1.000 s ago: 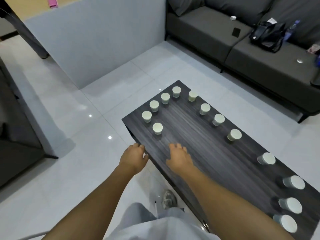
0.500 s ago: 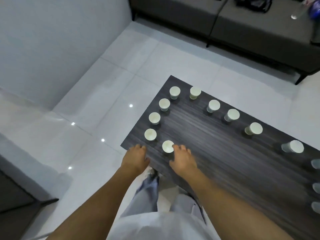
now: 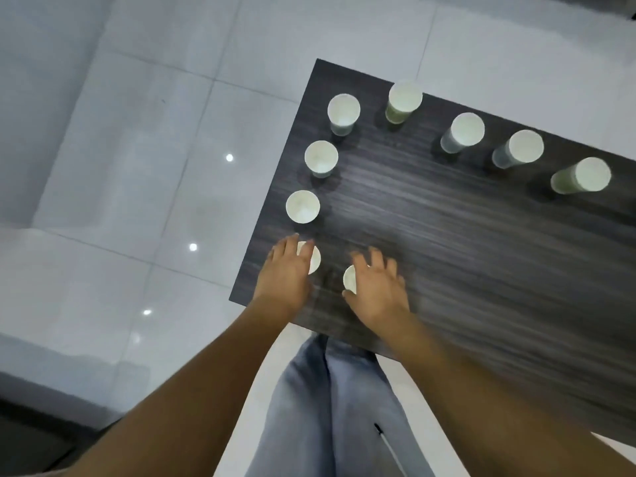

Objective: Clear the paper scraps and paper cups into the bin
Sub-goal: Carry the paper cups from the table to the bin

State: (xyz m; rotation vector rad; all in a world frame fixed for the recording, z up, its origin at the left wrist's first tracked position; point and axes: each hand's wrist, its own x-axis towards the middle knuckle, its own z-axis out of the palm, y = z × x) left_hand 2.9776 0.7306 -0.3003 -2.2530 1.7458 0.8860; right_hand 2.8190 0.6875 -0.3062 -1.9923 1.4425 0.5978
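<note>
Several white paper cups stand along the edges of a dark wood table (image 3: pixel 447 235). My left hand (image 3: pixel 284 273) lies over the top of the nearest corner cup (image 3: pixel 314 259), fingers stretched across its rim. My right hand (image 3: pixel 378 290) is spread around a second cup (image 3: pixel 349 278), with the thumb below it and the fingers above; whether it grips the cup is unclear. More cups line the left edge (image 3: pixel 303 206) (image 3: pixel 321 158) (image 3: pixel 343 111) and the far edge (image 3: pixel 404 99) (image 3: pixel 466 130). No bin or paper scraps are in view.
Glossy white floor tiles (image 3: pixel 155 132) surround the table on the left and far sides. My legs in light jeans (image 3: pixel 327 407) stand at the table's near edge. A dark piece of furniture (image 3: pixel 34 435) sits at the lower left.
The view has dropped closer over the table's left end. Both hands moved forward from the near edge onto the two closest cups.
</note>
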